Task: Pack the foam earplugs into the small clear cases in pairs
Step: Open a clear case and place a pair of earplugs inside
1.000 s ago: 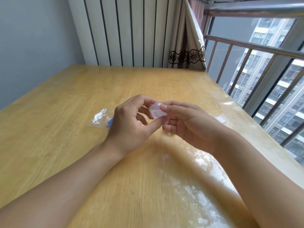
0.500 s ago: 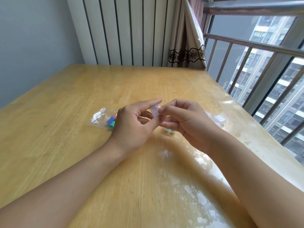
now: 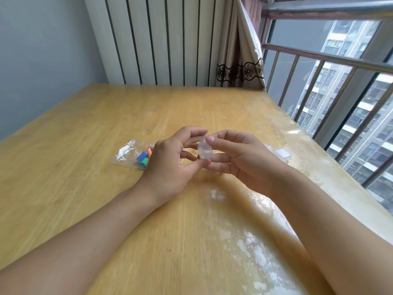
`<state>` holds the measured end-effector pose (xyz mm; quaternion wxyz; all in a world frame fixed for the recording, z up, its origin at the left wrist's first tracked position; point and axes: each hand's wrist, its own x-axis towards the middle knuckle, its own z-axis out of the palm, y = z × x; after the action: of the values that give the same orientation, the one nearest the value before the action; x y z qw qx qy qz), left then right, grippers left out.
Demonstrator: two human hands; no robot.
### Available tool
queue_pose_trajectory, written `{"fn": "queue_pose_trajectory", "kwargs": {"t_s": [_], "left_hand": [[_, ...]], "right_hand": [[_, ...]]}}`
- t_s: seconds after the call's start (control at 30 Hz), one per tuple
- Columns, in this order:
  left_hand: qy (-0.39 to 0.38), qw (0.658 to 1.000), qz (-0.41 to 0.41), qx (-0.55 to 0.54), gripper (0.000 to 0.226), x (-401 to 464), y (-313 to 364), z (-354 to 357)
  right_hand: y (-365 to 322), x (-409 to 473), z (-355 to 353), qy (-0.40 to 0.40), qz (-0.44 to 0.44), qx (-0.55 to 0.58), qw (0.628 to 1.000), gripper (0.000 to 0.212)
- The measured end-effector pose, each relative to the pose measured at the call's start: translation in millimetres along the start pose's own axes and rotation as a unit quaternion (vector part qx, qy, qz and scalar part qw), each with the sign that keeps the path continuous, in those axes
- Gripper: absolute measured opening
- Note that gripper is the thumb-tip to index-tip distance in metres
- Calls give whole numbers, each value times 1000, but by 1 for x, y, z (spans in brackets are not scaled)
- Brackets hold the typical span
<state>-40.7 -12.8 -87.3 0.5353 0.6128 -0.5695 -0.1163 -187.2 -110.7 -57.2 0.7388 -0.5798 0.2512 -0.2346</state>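
Both hands hold one small clear case (image 3: 204, 149) just above the middle of the table. My left hand (image 3: 170, 162) pinches its left side between thumb and fingers. My right hand (image 3: 240, 160) grips its right side, forefinger on the top edge. The case looks partly opened, its two halves spread; I cannot tell if anything is inside. A clear plastic bag (image 3: 129, 153) lies left of my left hand with blue, green and orange foam earplugs (image 3: 143, 158) in it. More clear cases (image 3: 281, 153) lie behind my right hand, partly hidden.
The wooden table (image 3: 85, 128) has a glossy clear cover. Its right edge runs along a window with a metal railing (image 3: 331, 60). A ribbed white wall panel and a curtain (image 3: 240, 50) stand at the far end.
The case's halves have spread further apart between my fingers. My left hand's fingers have lifted, and more of the earplug bag shows beside it.
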Motion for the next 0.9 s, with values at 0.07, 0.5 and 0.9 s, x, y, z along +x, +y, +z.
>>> {"fn": "queue_pose_trajectory", "kwargs": {"t_s": [0.07,0.5,0.9], "left_hand": [[2,1000,2,1,58,1,0,0],[2,993,-96,-75,30,-1,6,-1],[1,993,-112,-40,18,-5,9,1]], "right_hand": [[0,0,0,4,-4,7,1000,25],[-1,1,-8,-1,-59,-15,998,44],[4,4,-4,73,-91,-90,989,22]]}}
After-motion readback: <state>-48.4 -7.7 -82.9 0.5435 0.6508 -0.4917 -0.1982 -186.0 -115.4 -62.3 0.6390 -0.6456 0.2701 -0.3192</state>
